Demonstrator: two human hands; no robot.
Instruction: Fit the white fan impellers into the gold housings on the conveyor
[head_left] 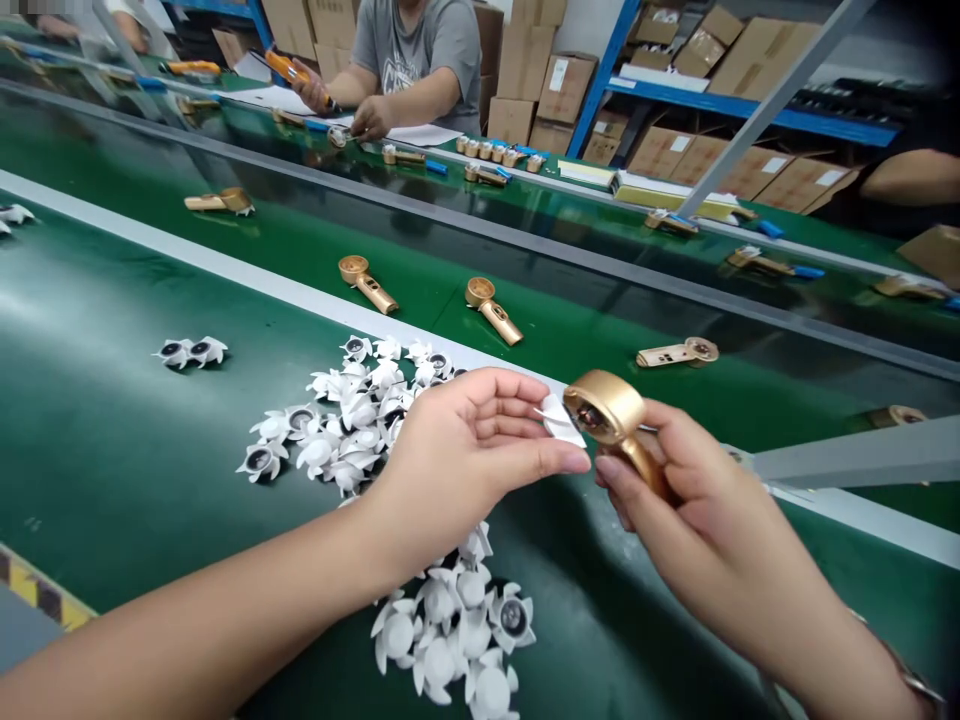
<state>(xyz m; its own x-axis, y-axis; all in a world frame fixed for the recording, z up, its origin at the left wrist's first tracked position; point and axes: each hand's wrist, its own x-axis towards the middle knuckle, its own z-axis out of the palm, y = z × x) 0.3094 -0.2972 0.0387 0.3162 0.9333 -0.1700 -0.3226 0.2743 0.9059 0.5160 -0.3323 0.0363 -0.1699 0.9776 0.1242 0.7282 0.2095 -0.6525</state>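
Between the fingers and thumb of my left hand (pixel 487 430) is a white fan blade (pixel 561 420), partly hidden by the fingertips. My right hand (pixel 697 500) grips a gold handheld fan housing (pixel 611 405) by its handle. The housing's round head is tilted toward the blade, and coppery motor parts show inside it. Blade and housing are very close together; whether they touch I cannot tell. Behind and below my left wrist lies a pile of white fan blades (pixel 356 410), some showing dark round hubs. More blades (pixel 439 660) spread toward the near side of the table.
Several gold housings, such as one (pixel 495 312) and another (pixel 679 353), lie on the green conveyor belt (pixel 420 270) beyond the white edge strip. A grey metal post (pixel 862 455) slants in at the right. Across the belt, a person (pixel 420 70) in grey holds an orange tool (pixel 289 68).
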